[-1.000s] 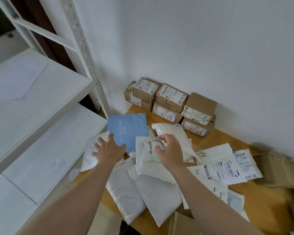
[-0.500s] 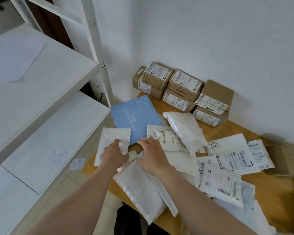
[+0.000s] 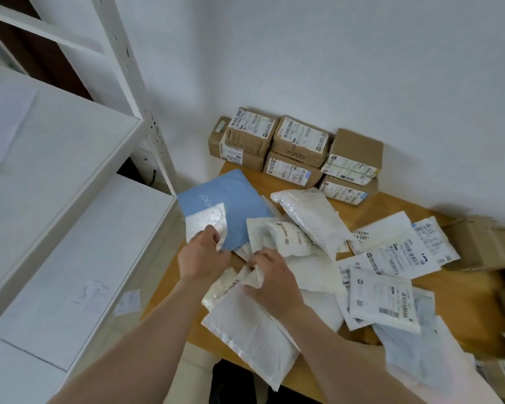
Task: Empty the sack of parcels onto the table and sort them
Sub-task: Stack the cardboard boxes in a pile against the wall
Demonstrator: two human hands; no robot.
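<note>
Nearest you, a white padded mailer [image 3: 251,328] lies at the near edge of the wooden table [image 3: 391,205], with your right forearm crossing above it. It looks set aside low in the heap so the smaller pieces can be worked off the top. Just past it, your right hand [image 3: 274,278] has its fingers curled down over the crumpled end of a small white packet [image 3: 254,279], gripping it, probably to draw it free of the pile. Beside that, your left hand [image 3: 203,255] pinches the corner of a bubble mailer [image 3: 204,221] between thumb and fingers. That corner hold suits a flat, light piece, because it lifts and peels away without dragging its neighbours. The mailer overlaps a blue mailer [image 3: 239,205] lying flat beneath it at the table's left side. Further right, a puffy white poly bag [image 3: 312,217] rests tilted across the soft parcels. Flat labelled envelopes [image 3: 391,258] fan out label-up, which leaves their barcodes readable for sorting. At the far end, the cardboard boxes [image 3: 295,150] are stacked tight against the wall — rigid items grouped where they cannot slide. White shelving [image 3: 70,170] stands to your left. The sack itself is not in view — its parcels are spread over the table, and the soft ones look only partly sorted.
</note>
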